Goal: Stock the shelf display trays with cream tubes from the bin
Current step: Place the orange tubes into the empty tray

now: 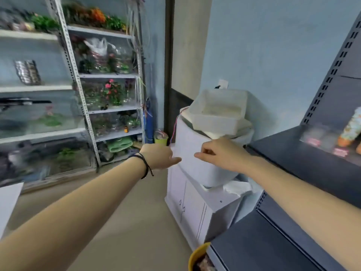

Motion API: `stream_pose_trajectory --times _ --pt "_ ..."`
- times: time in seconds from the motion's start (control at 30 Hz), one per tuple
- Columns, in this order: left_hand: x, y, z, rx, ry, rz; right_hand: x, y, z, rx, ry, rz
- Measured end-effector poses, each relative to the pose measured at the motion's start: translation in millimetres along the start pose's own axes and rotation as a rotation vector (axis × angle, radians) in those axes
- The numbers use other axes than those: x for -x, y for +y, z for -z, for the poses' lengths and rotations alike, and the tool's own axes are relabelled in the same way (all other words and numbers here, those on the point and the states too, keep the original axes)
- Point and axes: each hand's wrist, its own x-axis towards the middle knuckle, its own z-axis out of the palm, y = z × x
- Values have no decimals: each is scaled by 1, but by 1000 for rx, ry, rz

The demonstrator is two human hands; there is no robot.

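Note:
Both my arms reach forward toward a white machine [197, 165]. My left hand [159, 155], with a dark cord bracelet at the wrist, has its fingers loosely curled, one finger pointing right; it holds nothing. My right hand [216, 153] is curled just in front of the machine's top, with nothing visible in it. A translucent plastic bin [220, 114] sits on top of the machine; I cannot make out its contents. At the right, a dark shelf [293, 151] carries a blurred clear display tray [320, 137] with pink labels and an orange patterned tube [351, 128]. No tube is in either hand.
A white cabinet [195, 208] stands under the machine. Metal racks [109, 75] with plants and glass tanks line the left wall. A yellow bowl [197, 255] sits by the lower shelf edge at the bottom. Tan floor [121, 222] lies between the racks and the cabinet.

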Motion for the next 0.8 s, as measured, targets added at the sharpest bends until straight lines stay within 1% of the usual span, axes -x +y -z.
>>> stream_pose_trajectory --times 0.13,0.23,0.33,0.47,0.57,0.67,0.73,0.8 --pt "47 -42 -101 104 -209 116 -5 -37 -108 -52 -204 66" --pt "81 -55 -181 173 -331 199 7 -49 -193 -104 -352 58" --pt "108 -55 -262 205 -442 255 26 -45 -279 -134 -486 12" --pt "136 -35 -356 320 -627 306 51 -34 -380 -144 -663 -51" --pt "152 -17 -426 407 -704 352 70 -26 -451 -200 -743 -116" --pt "161 7 -488 554 -767 452 96 -12 -523 -286 -788 -215" --pt "161 21 -523 652 -781 495 114 -3 -566 -340 -791 -309" --pt "160 33 -556 749 -768 544 128 4 -599 -343 -793 -384"
